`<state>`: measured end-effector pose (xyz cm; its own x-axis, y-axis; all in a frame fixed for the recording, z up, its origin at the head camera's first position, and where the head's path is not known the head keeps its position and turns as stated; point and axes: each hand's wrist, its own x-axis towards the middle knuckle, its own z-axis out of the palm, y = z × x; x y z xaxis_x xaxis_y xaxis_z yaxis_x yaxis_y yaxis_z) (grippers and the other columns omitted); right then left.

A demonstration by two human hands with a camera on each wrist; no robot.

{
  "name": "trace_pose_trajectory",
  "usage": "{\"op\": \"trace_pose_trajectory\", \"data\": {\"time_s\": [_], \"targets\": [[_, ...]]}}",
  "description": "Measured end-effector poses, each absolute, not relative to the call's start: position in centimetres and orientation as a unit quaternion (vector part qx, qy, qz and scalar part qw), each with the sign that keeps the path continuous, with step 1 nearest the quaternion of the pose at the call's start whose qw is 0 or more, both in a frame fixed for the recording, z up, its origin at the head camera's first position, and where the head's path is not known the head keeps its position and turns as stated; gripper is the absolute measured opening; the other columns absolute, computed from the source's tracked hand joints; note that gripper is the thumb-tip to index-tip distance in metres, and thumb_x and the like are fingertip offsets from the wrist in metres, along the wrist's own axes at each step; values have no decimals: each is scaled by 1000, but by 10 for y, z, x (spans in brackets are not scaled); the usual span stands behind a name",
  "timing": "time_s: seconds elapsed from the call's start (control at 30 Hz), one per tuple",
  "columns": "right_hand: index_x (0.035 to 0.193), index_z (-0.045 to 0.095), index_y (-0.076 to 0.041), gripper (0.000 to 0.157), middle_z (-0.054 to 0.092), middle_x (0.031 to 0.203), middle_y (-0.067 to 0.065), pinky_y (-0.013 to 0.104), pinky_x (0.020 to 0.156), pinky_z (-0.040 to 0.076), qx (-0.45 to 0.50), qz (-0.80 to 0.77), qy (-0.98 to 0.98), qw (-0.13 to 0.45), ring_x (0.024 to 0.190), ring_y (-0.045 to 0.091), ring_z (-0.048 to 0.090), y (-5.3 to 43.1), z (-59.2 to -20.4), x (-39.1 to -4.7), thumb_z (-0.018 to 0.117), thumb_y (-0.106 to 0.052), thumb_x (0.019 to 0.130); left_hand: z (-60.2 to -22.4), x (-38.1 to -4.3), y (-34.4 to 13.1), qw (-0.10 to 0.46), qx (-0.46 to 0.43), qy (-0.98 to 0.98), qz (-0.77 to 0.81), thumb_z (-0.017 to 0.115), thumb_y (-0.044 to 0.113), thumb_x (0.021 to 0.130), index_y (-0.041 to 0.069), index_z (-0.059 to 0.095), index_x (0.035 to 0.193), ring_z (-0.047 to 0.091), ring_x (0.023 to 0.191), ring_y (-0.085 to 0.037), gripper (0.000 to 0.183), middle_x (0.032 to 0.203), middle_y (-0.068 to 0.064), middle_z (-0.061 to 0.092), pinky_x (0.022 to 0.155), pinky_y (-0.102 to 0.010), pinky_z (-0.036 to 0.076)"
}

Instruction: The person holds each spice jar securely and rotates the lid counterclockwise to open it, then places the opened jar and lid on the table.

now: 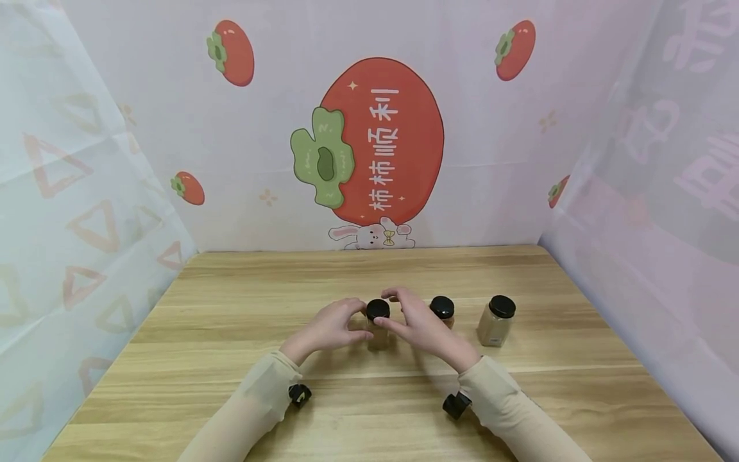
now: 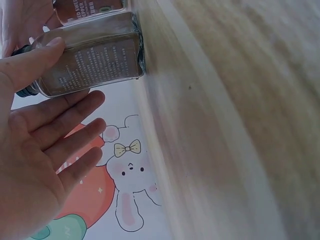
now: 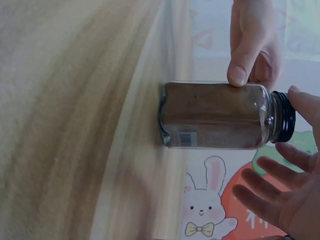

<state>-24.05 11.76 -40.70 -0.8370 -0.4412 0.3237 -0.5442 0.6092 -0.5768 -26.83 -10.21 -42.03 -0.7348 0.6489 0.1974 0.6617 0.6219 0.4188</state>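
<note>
A clear, square-sided spice jar [image 1: 378, 340] of brown powder with a black screw lid [image 1: 378, 308] stands upright on the table between both hands. My left hand [image 1: 335, 326] holds its body; in the left wrist view the thumb [image 2: 55, 47] lies along the glass and the other fingers extend loosely past it. At the lid, my right hand [image 1: 424, 324] pinches with thumb and index fingertips on opposite sides of the rim, as the right wrist view shows. That hand's remaining fingers [image 3: 265, 175] are spread, away from the glass.
To the right stands another black-lidded jar [image 1: 442, 308] with reddish contents, partly covered by the right hand. Farther right is a third jar [image 1: 494, 327] of tan powder. A wood-grain table [image 1: 260, 276] carries them, with printed cloth [image 1: 271, 128] along its back and sides.
</note>
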Motion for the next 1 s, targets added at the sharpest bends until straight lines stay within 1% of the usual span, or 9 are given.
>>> {"op": "trace_pose_trajectory", "data": {"time_s": [0.13,0.3,0.4,0.47,0.6,0.8,1.0], "targets": [[123,51,-10,51,55,126,4,38,93,49,268,337,-897,96,116,21,54,116,-409,-241,66,-41,87,-421,-269,-102,13,-361,-903,-233,73,36,81,10,62,116,60,109,-26,45,112,-4,66,97,-40,46],[123,53,-6,52,55,127,4,37,90,50,269,350,-891,103,114,20,55,115,-412,-242,68,-39,86,-420,-269,-102,12,-363,-901,-237,73,35,81,9,62,116,61,109,-26,45,111,-4,66,96,-40,46],[123,53,-5,53,55,128,5,39,90,50,269,359,-888,101,115,21,55,115,-412,-243,68,-40,86,-420,-269,-102,12,-363,-901,-236,73,35,81,9,62,116,60,109,-26,45,111,-4,65,96,-40,46],[123,53,-6,53,55,128,4,39,91,50,266,361,-889,98,115,20,55,115,-412,-242,67,-41,86,-420,-269,-103,12,-363,-901,-236,73,35,81,9,61,116,60,109,-26,44,112,-3,65,97,-40,46],[124,53,-8,52,55,129,4,38,91,50,263,359,-890,96,115,20,54,115,-413,-243,67,-41,86,-421,-269,-102,12,-364,-901,-235,73,35,82,10,61,116,60,110,-26,44,112,-4,65,97,-40,46],[125,52,-7,53,55,129,5,37,91,50,264,357,-892,90,116,21,54,114,-411,-243,66,-40,86,-421,-269,-102,13,-366,-902,-230,72,35,82,10,61,116,60,111,-25,43,114,-4,65,98,-40,46],[127,52,-7,51,56,124,5,37,91,50,262,355,-894,77,115,22,55,115,-409,-241,65,-37,88,-421,-269,-102,9,-368,-901,-230,71,34,83,9,60,116,60,110,-27,43,113,-4,65,97,-41,46]]}}
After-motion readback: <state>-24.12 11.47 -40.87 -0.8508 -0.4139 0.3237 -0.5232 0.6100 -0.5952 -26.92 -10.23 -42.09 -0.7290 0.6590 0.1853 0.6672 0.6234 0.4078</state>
